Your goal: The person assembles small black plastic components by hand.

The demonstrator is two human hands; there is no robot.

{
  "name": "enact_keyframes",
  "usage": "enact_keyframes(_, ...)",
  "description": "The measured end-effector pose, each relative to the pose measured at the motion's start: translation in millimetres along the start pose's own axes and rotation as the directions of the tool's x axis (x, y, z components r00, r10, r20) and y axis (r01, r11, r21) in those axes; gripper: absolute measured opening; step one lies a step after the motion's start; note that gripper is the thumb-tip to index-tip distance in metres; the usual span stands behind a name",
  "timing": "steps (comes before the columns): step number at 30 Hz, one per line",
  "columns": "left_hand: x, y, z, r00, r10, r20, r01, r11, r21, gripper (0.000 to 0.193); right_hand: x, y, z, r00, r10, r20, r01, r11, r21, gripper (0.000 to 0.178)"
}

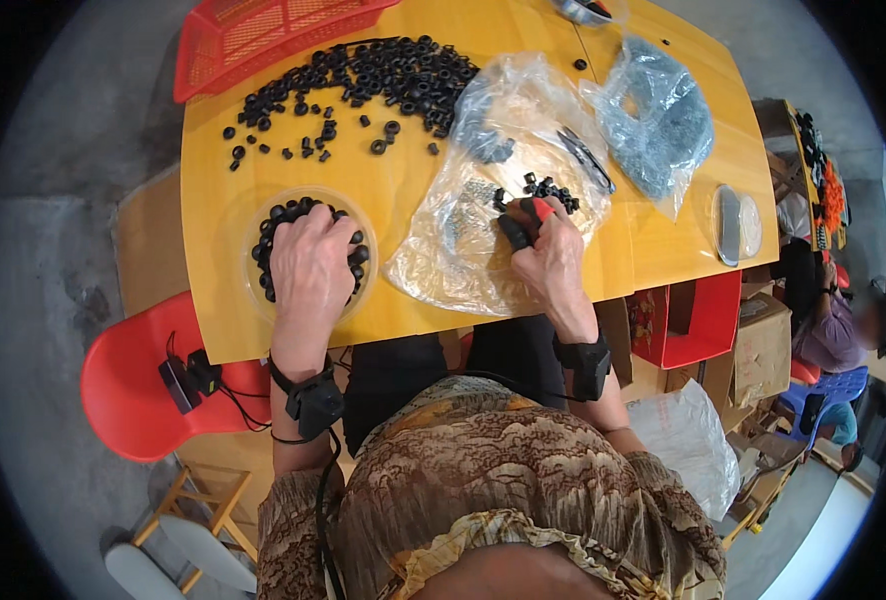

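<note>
My left hand point(313, 258) reaches down into a clear round bowl point(371, 285) of black round pieces point(281, 213). Its fingers are bent together among them, and the fingertips are hidden. On the right, my right hand point(548, 245) is closed beside a small heap of little black parts point(560, 193). Black and red covers wrap some of its fingers, and whatever lies between the tips is hidden. That heap rests on a clear plastic bag point(443, 265) spread over the table, with small metal-looking bits point(471, 200) near it.
Many black ring-shaped pieces point(403, 75) are scattered over the yellow table point(663, 235), below a red basket point(263, 45). A filled plastic bag point(663, 120) and a clear oval container point(738, 225) lie right. A red chair point(128, 380) stands left; a person point(833, 330) sits far right.
</note>
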State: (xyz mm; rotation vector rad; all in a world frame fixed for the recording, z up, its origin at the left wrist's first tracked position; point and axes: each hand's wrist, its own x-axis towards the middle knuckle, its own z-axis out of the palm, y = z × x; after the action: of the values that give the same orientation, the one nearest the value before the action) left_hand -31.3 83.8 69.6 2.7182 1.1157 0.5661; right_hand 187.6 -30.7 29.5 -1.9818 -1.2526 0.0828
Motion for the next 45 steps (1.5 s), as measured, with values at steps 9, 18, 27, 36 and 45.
enact_keyframes(9,-10.4,-0.4,-8.1,0.962,-0.256,-0.098,0.176,0.852,-0.494,0.016,5.6,2.0,8.5,0.998,-0.061,-0.019,0.06,0.997,-0.057,0.014)
enact_keyframes(18,-27.8,10.4,-4.6,0.972,-0.22,0.084,0.069,-0.073,-0.995,0.024,1.8,-10.4,4.6,0.994,0.037,-0.102,-0.012,0.973,0.231,0.016)
enact_keyframes(27,-38.0,25.5,9.4,0.978,-0.118,0.17,0.115,-0.369,-0.922,0.024,-13.9,-4.4,-5.8,0.99,0.138,-0.029,-0.101,0.837,0.538,0.016)
enact_keyframes(36,-57.9,62.3,27.1,0.896,0.018,0.443,0.26,-0.831,-0.492,0.026,-25.3,-2.0,-20.4,0.944,0.294,0.149,-0.282,0.489,0.826,0.017)
enact_keyframes(45,-49.8,72.4,60.7,0.841,-0.065,0.537,0.21,-0.876,-0.435,0.023,-31.4,18.7,-7.1,0.944,0.306,0.121,-0.25,0.426,0.87,0.019)
